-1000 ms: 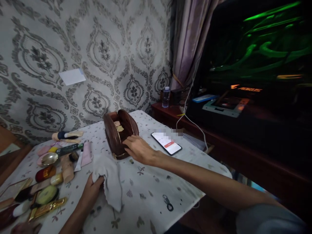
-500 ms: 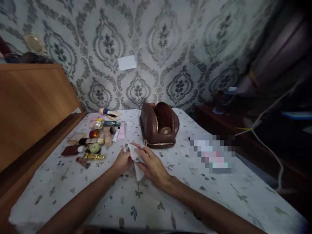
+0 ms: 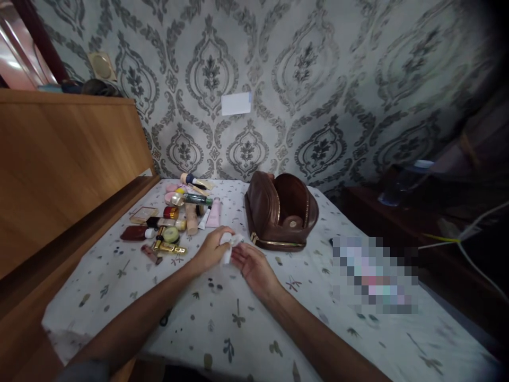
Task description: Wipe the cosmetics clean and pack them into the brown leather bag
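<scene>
A small white cloth is bunched between both hands above the patterned tablecloth. My left hand grips the cloth from the left. Palm up, my right hand has its fingertips on the cloth's right end. Just behind the hands stands an open brown leather pouch with a gold zip. A cluster of several cosmetics lies to the left of the hands: tubes, compacts, a brush and small jars.
A wooden headboard-like panel runs along the left edge of the table. The patterned wall is behind, with a white card stuck to it. A blurred patch covers something at the right. A dark sideboard with cables stands at the far right.
My right hand left the brown pouch and joined my left hand at the cloth, which is now bunched up small between them. The view has swung to the left.
</scene>
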The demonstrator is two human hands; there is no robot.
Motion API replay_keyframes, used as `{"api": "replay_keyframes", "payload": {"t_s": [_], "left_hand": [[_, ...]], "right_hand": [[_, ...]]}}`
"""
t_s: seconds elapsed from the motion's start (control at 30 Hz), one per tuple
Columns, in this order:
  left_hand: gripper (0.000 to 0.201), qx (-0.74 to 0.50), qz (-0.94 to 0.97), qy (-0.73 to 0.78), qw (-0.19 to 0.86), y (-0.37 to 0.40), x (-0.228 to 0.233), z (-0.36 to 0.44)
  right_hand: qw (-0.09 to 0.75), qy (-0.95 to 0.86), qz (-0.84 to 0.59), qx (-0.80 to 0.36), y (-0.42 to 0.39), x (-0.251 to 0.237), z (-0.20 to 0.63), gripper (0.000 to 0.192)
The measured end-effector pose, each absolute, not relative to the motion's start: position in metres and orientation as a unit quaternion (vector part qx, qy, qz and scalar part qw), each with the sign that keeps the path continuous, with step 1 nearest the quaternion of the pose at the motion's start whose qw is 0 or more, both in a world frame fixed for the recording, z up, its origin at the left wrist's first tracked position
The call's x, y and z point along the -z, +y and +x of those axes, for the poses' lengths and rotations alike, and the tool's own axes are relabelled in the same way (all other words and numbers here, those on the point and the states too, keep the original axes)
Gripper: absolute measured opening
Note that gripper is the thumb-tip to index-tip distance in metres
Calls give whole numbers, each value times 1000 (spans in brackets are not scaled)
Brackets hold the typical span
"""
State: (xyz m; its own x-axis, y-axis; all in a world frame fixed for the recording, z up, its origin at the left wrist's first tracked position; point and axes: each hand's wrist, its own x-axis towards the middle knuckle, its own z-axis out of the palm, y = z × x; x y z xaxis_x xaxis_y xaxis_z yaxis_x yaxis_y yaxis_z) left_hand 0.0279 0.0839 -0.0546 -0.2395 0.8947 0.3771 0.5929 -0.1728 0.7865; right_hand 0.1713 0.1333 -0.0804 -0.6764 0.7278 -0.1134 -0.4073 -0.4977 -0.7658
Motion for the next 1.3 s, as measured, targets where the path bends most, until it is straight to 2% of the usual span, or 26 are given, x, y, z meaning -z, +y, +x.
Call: {"api": "replay_keyframes", "payload": {"t_s": [0.13, 0.27, 0.37, 0.5, 0.6, 0.73, 0.8, 0.87, 0.93, 1.03, 1.17, 1.3], "left_hand": [[39, -441, 545, 711, 58, 94, 32, -23], [45, -350, 499, 792, -28, 105, 4, -87], [44, -267, 477, 837, -31, 116, 0, -122], [53, -189, 463, 866, -19, 127, 11, -141], [52, -173, 463, 868, -33, 130, 10, -146], [52, -203, 462, 860, -76, 123, -19, -148], [53, -285, 487, 825, -39, 113, -36, -137], [59, -391, 519, 749, 129, 100, -46, -111], [61, -412, 523, 678, 312, 86, -45, -72], [50, -350, 545, 629, 430, 71, -29, -7], [35, -361, 613, 610, 349, 64, 3, 37], [34, -366, 625, 653, 221, 67, 19, 21]], "right_hand": [[300, -383, -203, -850, 129, 81, 180, 31], [277, -392, -192, -856, 127, 75, 182, 28], [268, -402, -185, -855, 127, 74, 179, 29], [258, -414, -174, -855, 129, 79, 176, 32], [256, -417, -168, -856, 130, 81, 177, 32], [266, -427, -176, -846, 132, 80, 179, 32], [301, -467, -204, -806, 132, 79, 180, 33], [358, -543, -239, -721, 133, 80, 180, 37], [404, -630, -259, -611, 132, 81, 181, 49], [387, -741, -249, -488, 130, 84, 182, 74], [289, -800, -265, -453, 129, 87, 183, 91], [259, -810, -266, -455, 133, 90, 184, 105]]}}
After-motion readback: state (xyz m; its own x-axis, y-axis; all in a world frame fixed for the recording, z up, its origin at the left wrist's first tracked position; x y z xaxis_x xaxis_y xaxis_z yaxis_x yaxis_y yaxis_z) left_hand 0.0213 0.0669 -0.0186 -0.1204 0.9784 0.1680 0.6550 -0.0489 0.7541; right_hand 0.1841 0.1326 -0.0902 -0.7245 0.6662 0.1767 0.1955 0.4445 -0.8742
